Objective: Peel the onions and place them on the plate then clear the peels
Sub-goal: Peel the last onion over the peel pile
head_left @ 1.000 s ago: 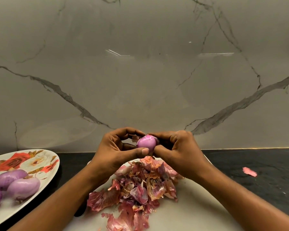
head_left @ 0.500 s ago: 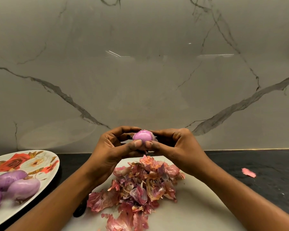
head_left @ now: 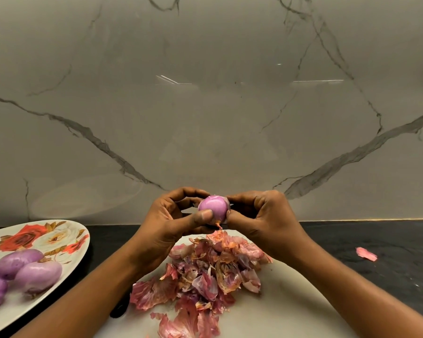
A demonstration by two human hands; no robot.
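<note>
A small purple onion (head_left: 213, 206) is held up between both hands above a white cutting board (head_left: 279, 308). My left hand (head_left: 174, 218) grips it, thumb on its front and fingers curled behind. My right hand (head_left: 261, 215) pinches its right side, where a bit of skin still clings. A scrap of orange skin hangs under the onion. A heap of pink peels (head_left: 205, 272) lies on the board below. Three peeled onions (head_left: 34, 272) lie on the flowered plate (head_left: 59, 240) at the left.
One loose peel (head_left: 366, 253) lies on the dark counter (head_left: 376, 240) to the right. A marble wall (head_left: 205, 106) rises right behind the counter. The plate's rim sits close to my left forearm.
Both hands have lifted the onion slightly and turned it between the fingers; more of its smooth peeled face shows now. The peel heap and the plate have not moved.
</note>
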